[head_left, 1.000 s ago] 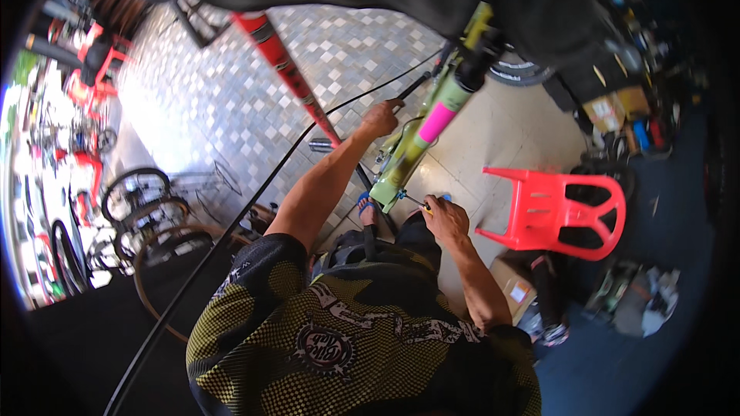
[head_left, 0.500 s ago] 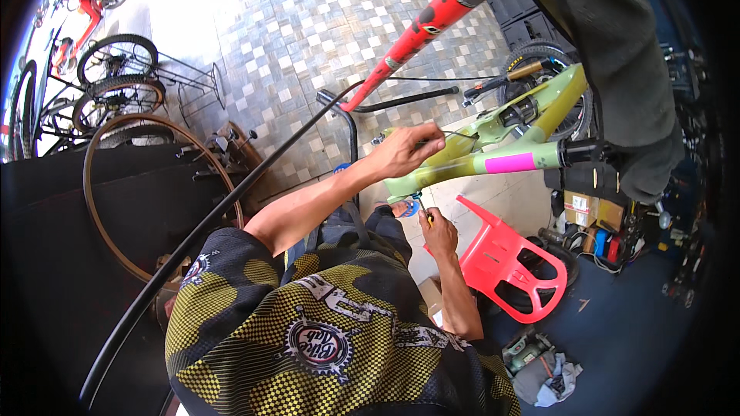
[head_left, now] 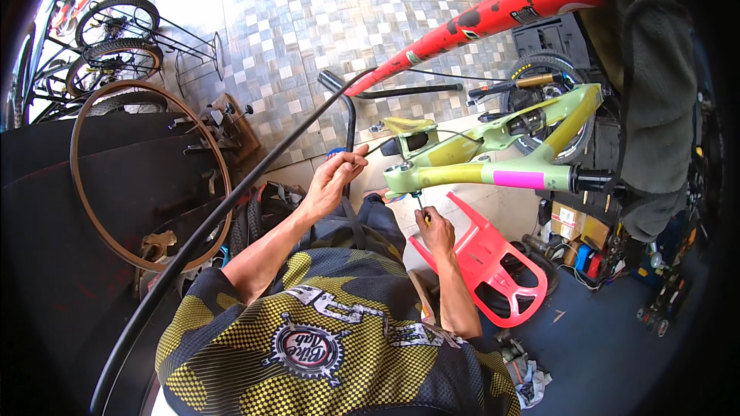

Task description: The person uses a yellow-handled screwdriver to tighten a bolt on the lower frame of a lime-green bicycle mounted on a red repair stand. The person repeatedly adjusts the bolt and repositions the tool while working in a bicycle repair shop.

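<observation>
A light green bicycle frame (head_left: 462, 175) with a pink patch is held up in front of me, its near end close to my hands. My left hand (head_left: 336, 179) is closed in a pinch left of that end, on a thin black cable (head_left: 376, 148) leading toward the frame. Beneath the near end, my right hand (head_left: 436, 234) is wrapped around a screwdriver (head_left: 427, 219) with a yellow and black handle. Its shaft points up at the frame's underside, where the tip's exact contact is hard to see.
A red stand post (head_left: 478, 19) slants above the frame down to black legs (head_left: 408, 93). A red plastic chair (head_left: 501, 266) lies below right. A brown wheel rim (head_left: 77, 150), bicycles and a long black bar (head_left: 231, 199) occupy the left. Boxes (head_left: 568, 219) sit right.
My left hand has moved left and down, off the top of the frame, uncovering its near end. My right hand stays under the frame with the screwdriver. The view has shifted slightly.
</observation>
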### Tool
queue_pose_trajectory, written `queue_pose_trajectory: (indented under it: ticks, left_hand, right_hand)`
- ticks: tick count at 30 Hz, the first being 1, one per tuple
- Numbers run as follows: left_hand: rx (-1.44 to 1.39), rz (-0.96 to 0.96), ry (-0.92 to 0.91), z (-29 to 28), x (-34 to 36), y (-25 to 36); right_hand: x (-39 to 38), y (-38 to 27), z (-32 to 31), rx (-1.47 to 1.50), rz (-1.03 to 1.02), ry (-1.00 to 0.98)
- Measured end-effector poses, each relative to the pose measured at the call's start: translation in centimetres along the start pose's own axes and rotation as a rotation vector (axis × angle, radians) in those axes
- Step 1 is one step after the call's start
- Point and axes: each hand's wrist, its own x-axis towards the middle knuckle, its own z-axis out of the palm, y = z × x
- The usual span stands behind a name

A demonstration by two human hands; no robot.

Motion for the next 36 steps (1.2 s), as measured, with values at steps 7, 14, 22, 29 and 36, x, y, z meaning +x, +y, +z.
queue_pose_trajectory:
  ticks: [7,14,22,29,36]
  left_hand:
    - [-0.359,-0.148,0.201,-2.8,-1.4,-2.8]
    - [-0.458,-0.355,0.444,-7.2,-0.5,-9.1]
    - [-0.389,-0.796,0.485,-11.4,9.6,-18.2]
    - [0.131,-0.992,0.310,-6.0,22.0,-17.5]
    - [0.969,-0.761,-0.287,1.7,31.0,-18.9]
  right_hand:
    - [0.3,-0.2,-0.6,-0.004,-0.008,-0.040]
    - [0.4,-0.2,-0.7,-0.020,-0.010,-0.080]
    - [0.8,-0.7,-1.3,-0.043,-0.004,-0.115]
    - [0.6,-0.6,-0.7,-0.089,-0.067,-0.019]
    - [0.8,-0.3,-1.1,-0.124,-0.108,-0.022]
